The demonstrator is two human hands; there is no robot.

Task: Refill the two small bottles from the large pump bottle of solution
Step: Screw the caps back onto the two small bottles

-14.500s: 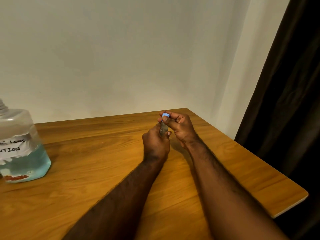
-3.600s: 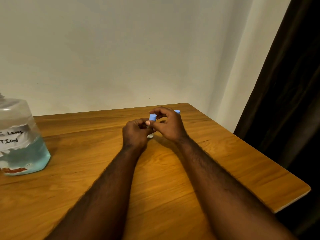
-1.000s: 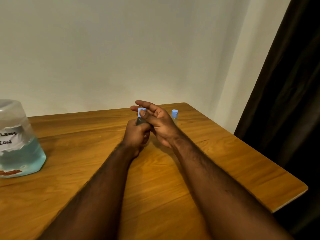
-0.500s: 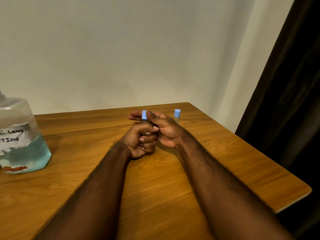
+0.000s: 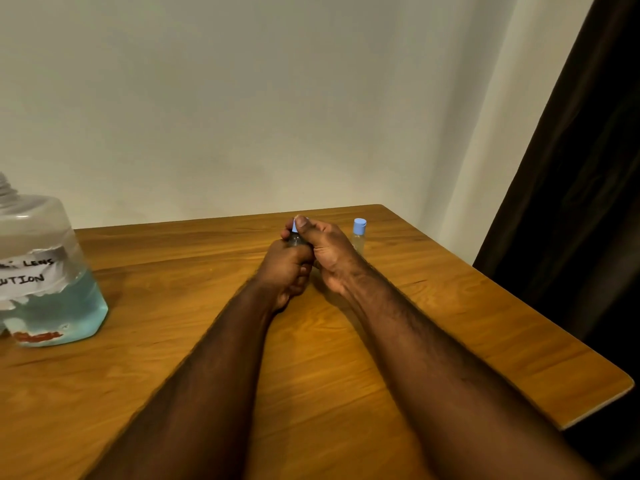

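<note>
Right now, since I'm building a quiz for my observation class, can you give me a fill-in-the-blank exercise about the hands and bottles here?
1. The left hand grips the held small bottle while the right hand pinches its ____.
2. The other small bottle stands upright on the table, to the ____ of both hands.
3. The liquid in the large bottle is ____ in colour.
Missing words: cap; right; blue.

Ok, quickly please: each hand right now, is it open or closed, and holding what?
Left hand: closed around the small bottle.
Right hand: closed, pinching the blue cap of that bottle, thumb on top.
</note>
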